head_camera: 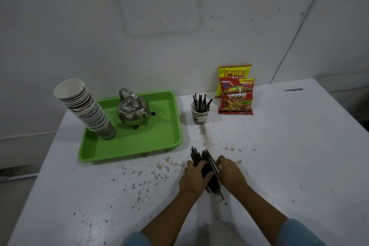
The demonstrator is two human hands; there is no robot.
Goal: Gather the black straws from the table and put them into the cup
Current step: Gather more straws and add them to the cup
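Observation:
A bundle of black straws (199,156) lies on the stained white table (289,156), pressed between both hands. My left hand (192,179) wraps around the bundle from the left, thumb over it. From the right, my right hand (231,171) presses against the same straws with bent fingers. The straws' far ends fan out beyond my fingers and the near ends poke out below my palms. A small paper cup (200,117) stands farther back, upright, holding several black straws (200,103).
A green tray (139,146) at the left carries a leaning stack of paper cups (87,110) and a metal kettle (132,111). Two snack bags (236,96) lean against the wall behind the cup. The table's right edge runs diagonally near the wall.

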